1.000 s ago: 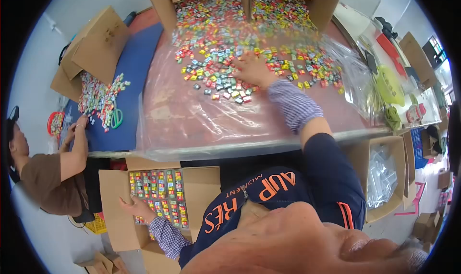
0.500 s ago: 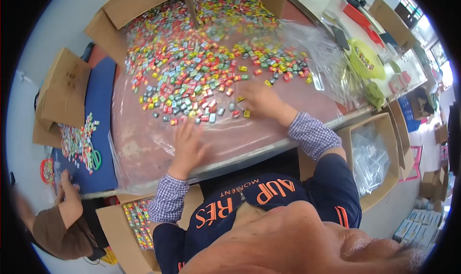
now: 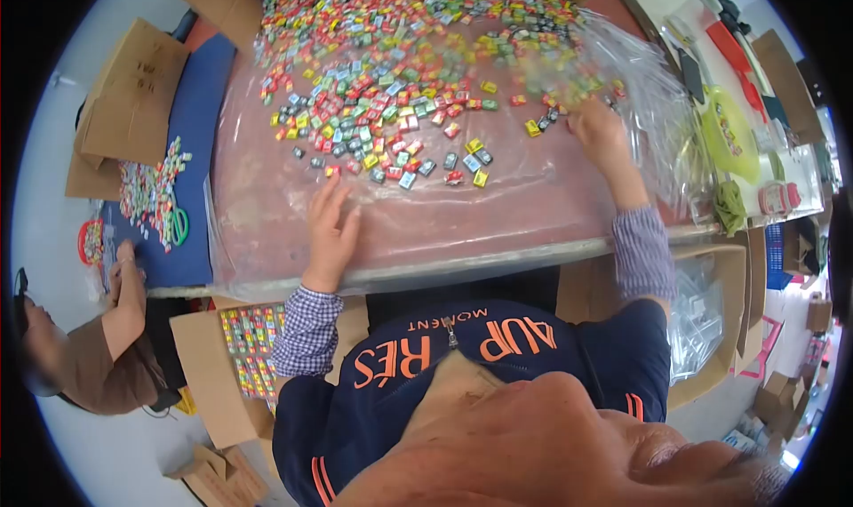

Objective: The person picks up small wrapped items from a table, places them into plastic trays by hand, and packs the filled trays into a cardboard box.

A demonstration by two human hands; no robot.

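Note:
Many small wrapped candies (image 3: 404,120) in red, yellow, green, white and black lie loose on the plastic-covered reddish table (image 3: 293,227). My left hand (image 3: 329,231) rests low over the near left side of the table, fingers stretched out, its fingertips beside a red candy (image 3: 332,171) at the pile's near edge. My right hand (image 3: 601,136) reaches to the right edge of the pile, close to dark and yellow candies (image 3: 544,120). Its fingers are bent downward and partly hidden and blurred, so whether they hold a candy does not show.
Crumpled clear plastic (image 3: 653,116) borders the pile on the right, with a yellow-green bowl (image 3: 729,134) beyond. Below the table stand a box of plastic bags (image 3: 697,320) and a carton of packed candies (image 3: 249,347). At left a co-worker (image 3: 107,356) sits by a blue table (image 3: 191,249).
My right hand has moved from the pile's near middle to the right and farther away. My left hand stays near the front edge. The view has shifted, showing the pile higher up.

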